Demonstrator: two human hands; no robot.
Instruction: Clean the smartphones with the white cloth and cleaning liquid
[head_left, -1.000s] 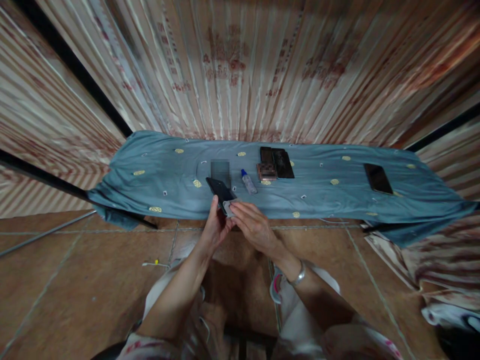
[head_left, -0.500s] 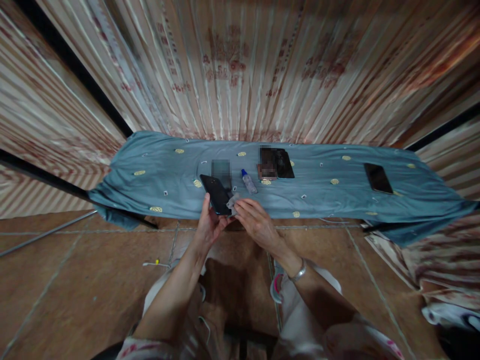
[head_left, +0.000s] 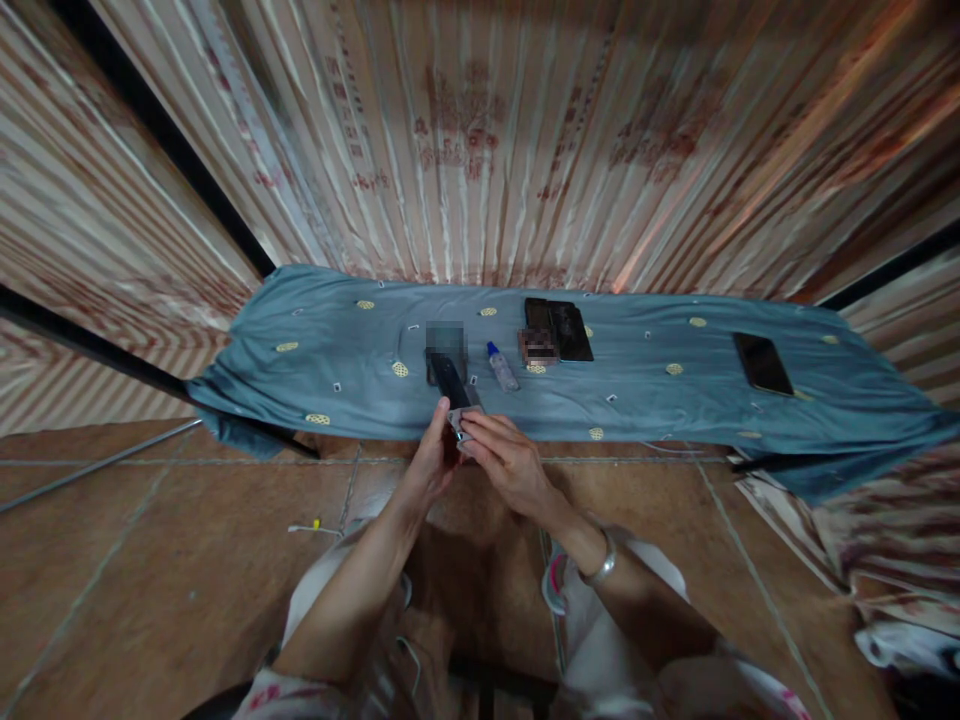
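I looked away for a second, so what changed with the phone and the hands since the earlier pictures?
The left hand has turned the black phone from broad face up to nearly edge-on. The right hand keeps the small grey cloth at its near end. The spray bottle and the other phones on the blue cloth stayed put.

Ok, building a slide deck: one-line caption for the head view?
Left hand holds a dark phone while the right hand presses a small grey cloth to it, over a blue-draped table.

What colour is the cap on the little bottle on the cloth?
Blue, on the small clear bottle; seen in the head view.
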